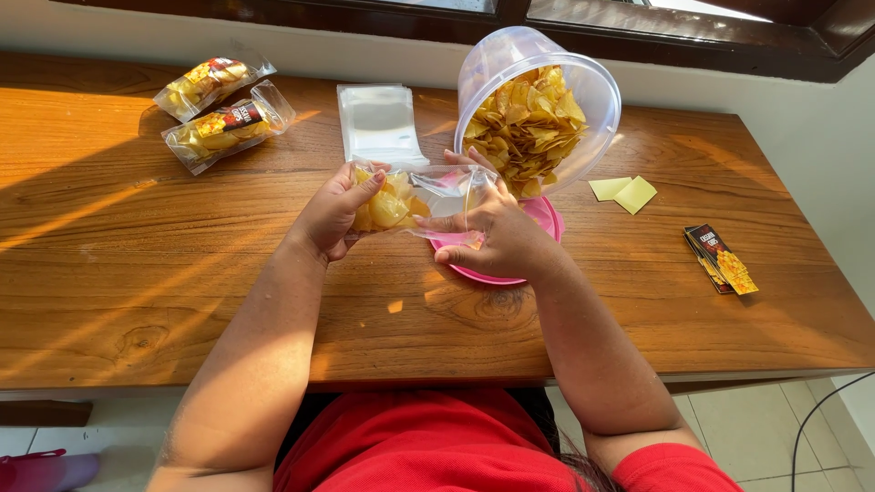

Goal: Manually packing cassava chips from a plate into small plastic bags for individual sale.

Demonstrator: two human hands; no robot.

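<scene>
My left hand [333, 211] grips one end of a clear plastic bag [421, 200] partly filled with yellow chips. My right hand [497, 235] holds the bag's other end, fingers spread along its open mouth. Just behind the hands, a big clear tub [538, 100] full of yellow chips lies tipped on its side, its opening facing the bag. Under my right hand a pink lid [545, 219] lies flat on the wooden table [137, 273].
Two filled, labelled chip bags [223, 123] lie at the table's back left. A stack of empty clear bags [378, 123] sits behind my left hand. Yellow paper squares [624, 191] and a pile of printed label cards [720, 260] lie to the right.
</scene>
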